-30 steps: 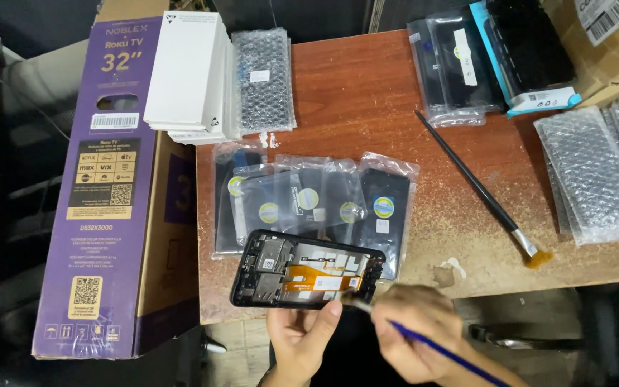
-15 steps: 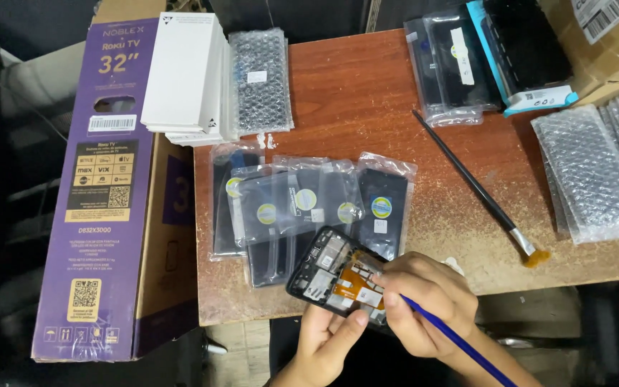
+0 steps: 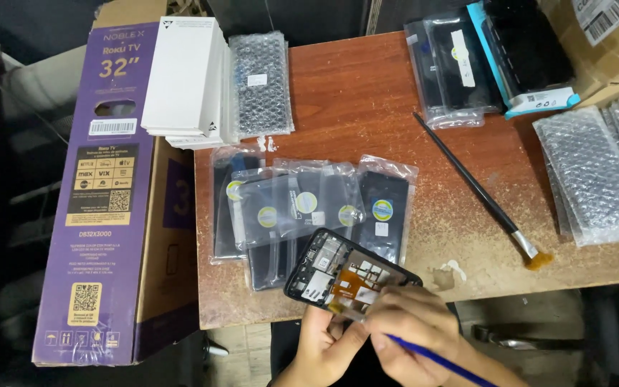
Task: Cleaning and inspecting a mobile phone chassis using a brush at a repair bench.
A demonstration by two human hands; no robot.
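My left hand (image 3: pixel 322 351) grips the near edge of an opened black phone frame (image 3: pixel 334 269) with an orange flex cable and bare circuit parts, tilted above the table's front edge. A blue-handled brush (image 3: pixel 431 356) is held in my right hand (image 3: pixel 410 330), whose fingers press at the frame's lower right part. The brush tip is hidden under my fingers.
Several bagged phone screens (image 3: pixel 309 204) lie fanned on the red wooden table (image 3: pixel 367 100). A black brush with glue-coloured bristles (image 3: pixel 478 190) lies to the right. White boxes (image 3: pixel 184 75), bubble-wrapped parts (image 3: pixel 589 172), and a tall purple carton (image 3: pixel 105 186) at left surround the work area.
The phone frame swung from lying level to a tilt, then shifted slightly. My right hand moved up onto it with the brush, then slid down to its lower right corner.
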